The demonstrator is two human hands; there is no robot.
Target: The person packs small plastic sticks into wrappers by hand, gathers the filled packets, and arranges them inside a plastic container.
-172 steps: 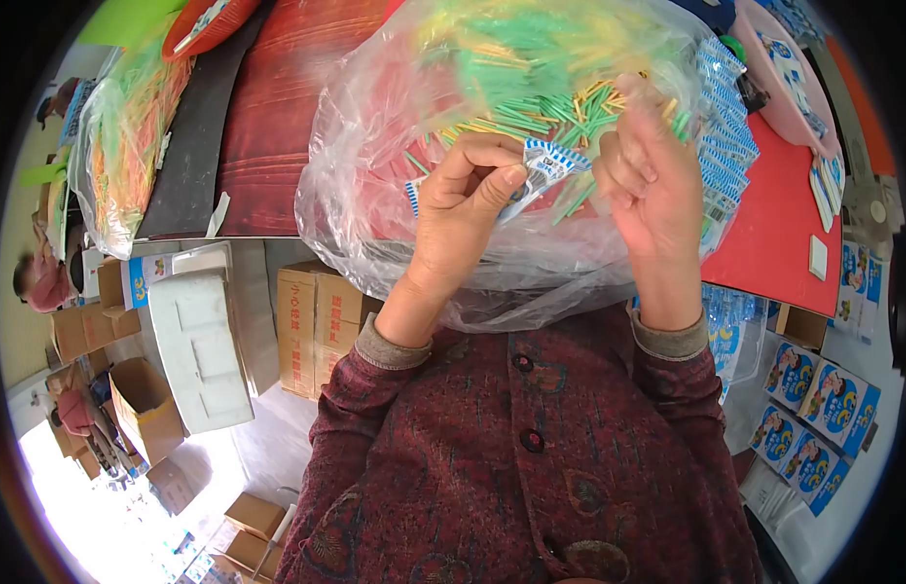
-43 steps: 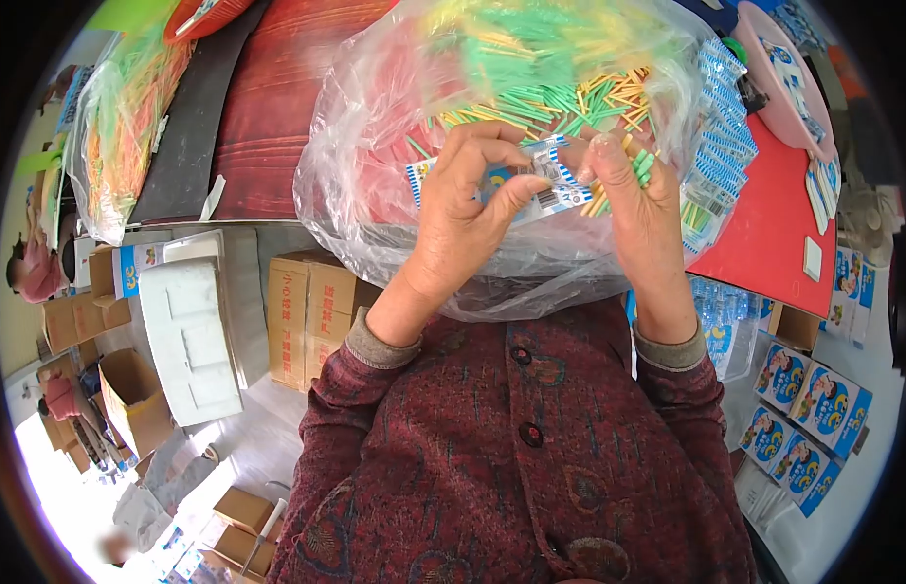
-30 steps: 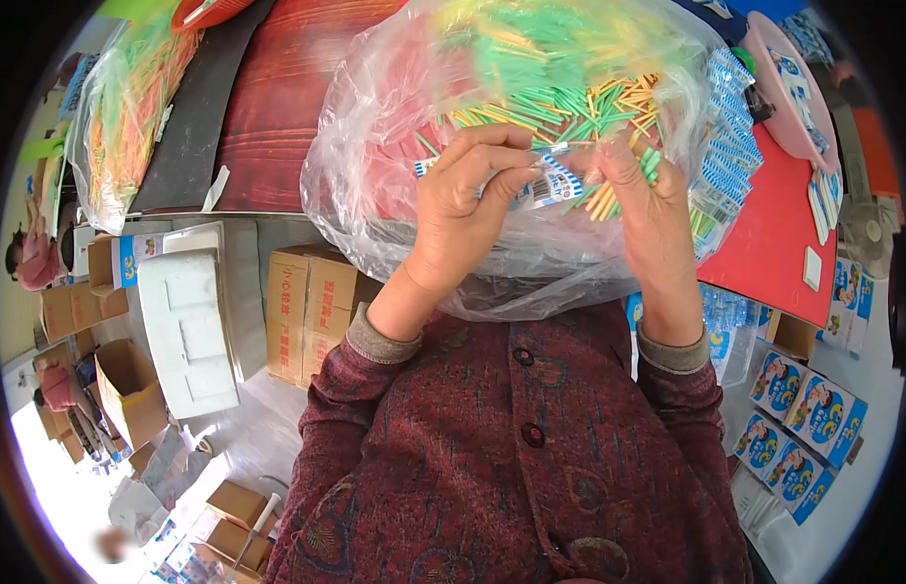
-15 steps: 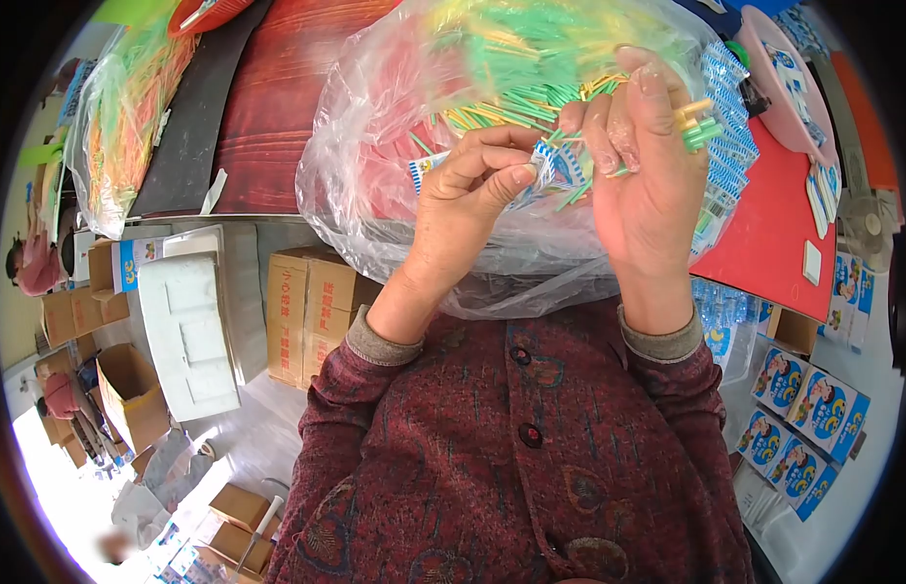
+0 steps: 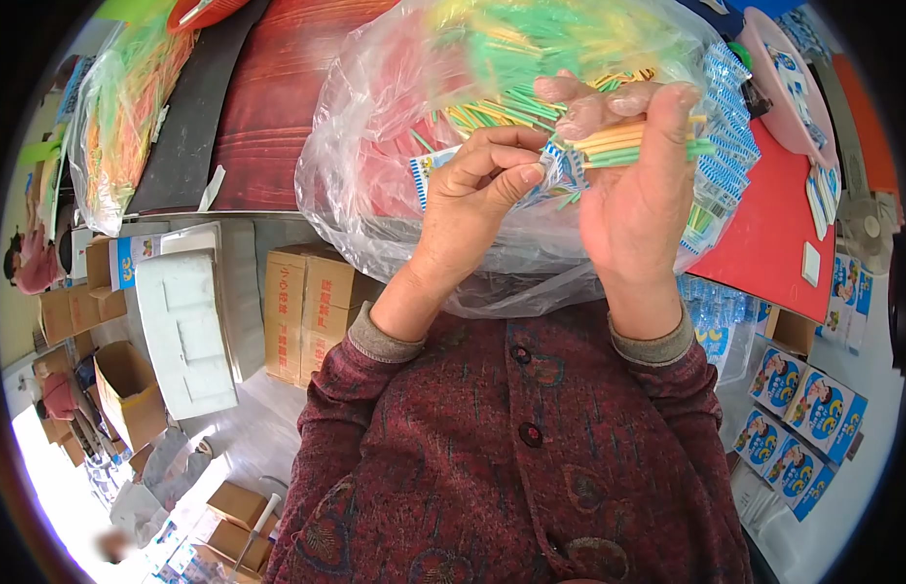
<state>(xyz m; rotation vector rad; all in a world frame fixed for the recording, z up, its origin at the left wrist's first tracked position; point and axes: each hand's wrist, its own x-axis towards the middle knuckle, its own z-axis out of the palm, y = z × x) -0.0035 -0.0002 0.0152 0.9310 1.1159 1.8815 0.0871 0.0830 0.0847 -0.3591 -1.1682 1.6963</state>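
Pinched between the thumb and fingers of my left hand (image 5: pixel 484 190) is a small blue-and-white packet (image 5: pixel 564 167). My right hand (image 5: pixel 636 180) holds several green and yellow sticks (image 5: pixel 623 144) lying sideways between thumb and fingers, their left ends at the packet's mouth. Behind both hands, a large clear plastic bag (image 5: pixel 341 161) lies open with many loose green and yellow sticks (image 5: pixel 511 105) in it. Filled blue-and-white packets (image 5: pixel 723 146) are piled along the bag's right side.
A pink basin (image 5: pixel 786 88) with packets stands at the back right. Another bag of coloured sticks (image 5: pixel 122 146) lies at the left. Below the table are brown cartons (image 5: pixel 312 311), a white foam box (image 5: pixel 188 336) and printed boxes (image 5: pixel 803 399). People are at the far left.
My right hand has brought the sticks from beside the bag's packets leftward, turning them sideways against the packet's mouth. My left hand has kept its hold on the packet, barely moving.
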